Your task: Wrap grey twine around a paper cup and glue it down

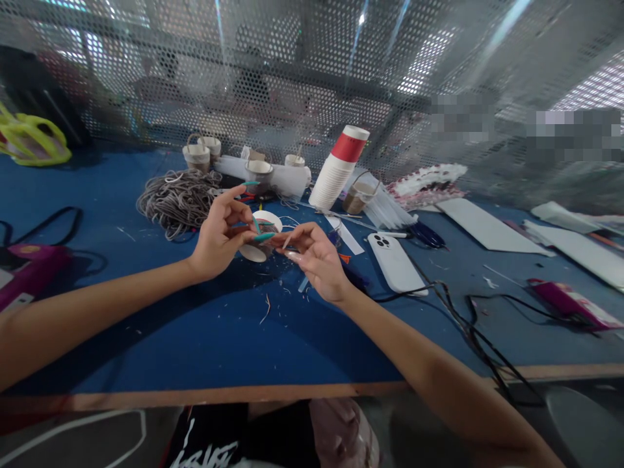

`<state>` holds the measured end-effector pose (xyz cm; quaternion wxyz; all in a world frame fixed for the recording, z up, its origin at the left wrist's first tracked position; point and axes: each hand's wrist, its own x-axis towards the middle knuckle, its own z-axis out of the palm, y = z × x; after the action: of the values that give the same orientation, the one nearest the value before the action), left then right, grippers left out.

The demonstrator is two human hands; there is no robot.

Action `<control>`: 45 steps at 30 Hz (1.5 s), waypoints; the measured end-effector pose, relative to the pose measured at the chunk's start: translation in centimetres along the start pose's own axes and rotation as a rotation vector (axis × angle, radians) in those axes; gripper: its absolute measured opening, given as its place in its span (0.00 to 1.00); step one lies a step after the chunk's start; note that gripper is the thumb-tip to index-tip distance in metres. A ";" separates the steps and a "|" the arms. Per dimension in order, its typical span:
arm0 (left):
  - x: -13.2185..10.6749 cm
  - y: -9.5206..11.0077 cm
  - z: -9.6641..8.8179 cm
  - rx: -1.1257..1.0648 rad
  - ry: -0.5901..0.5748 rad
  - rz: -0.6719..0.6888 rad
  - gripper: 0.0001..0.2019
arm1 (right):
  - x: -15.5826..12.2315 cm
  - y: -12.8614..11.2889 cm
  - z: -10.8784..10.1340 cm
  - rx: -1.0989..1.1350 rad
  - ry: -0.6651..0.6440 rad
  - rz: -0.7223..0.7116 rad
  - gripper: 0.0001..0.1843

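My left hand [221,231], with long teal nails, is pinched at thumb and forefinger above the middle of the table. Opposite it, my right hand [319,260] has its fingers curled and thumb drawn in. The fingertips of both hands nearly meet. Whatever they pinch is too small to make out. Just behind the fingertips lies a white-flanged spool [268,216], partly hidden by my left fingers. A tangled bundle of grey cord [178,201] lies left of the hands. Short wire or thread scraps [267,307] are scattered on the blue table [205,344] below them.
Behind the hands stand a leaning stack of paper cups [336,172] and several single cups [197,156]. To the right lie a white phone [397,263], black cables [451,305], white boards [492,224] and a purple device [572,302]. A perforated metal screen [312,78] closes the back.
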<state>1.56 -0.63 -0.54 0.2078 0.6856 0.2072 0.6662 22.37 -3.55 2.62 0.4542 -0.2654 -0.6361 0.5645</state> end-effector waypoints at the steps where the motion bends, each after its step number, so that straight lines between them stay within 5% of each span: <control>1: 0.0 0.0 0.0 0.008 0.001 -0.003 0.31 | 0.0 0.0 0.0 -0.008 0.001 -0.003 0.17; 19: 0.3 0.2 -0.1 0.015 0.010 -0.036 0.27 | 0.0 -0.3 0.1 -0.001 -0.035 -0.029 0.17; 30: 0.2 0.1 -0.4 0.048 -0.098 -0.103 0.25 | 0.0 -0.2 -0.3 -0.112 -0.094 -0.105 0.12; 45: 0.9 1.0 -0.6 0.145 -0.126 -0.083 0.25 | -0.9 -1.6 0.3 -0.835 -0.068 -0.463 0.15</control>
<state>0.99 -0.93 0.80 0.1977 0.7303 0.2695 0.5958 22.78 -4.76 3.92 0.4014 -0.2577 -0.8654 0.1531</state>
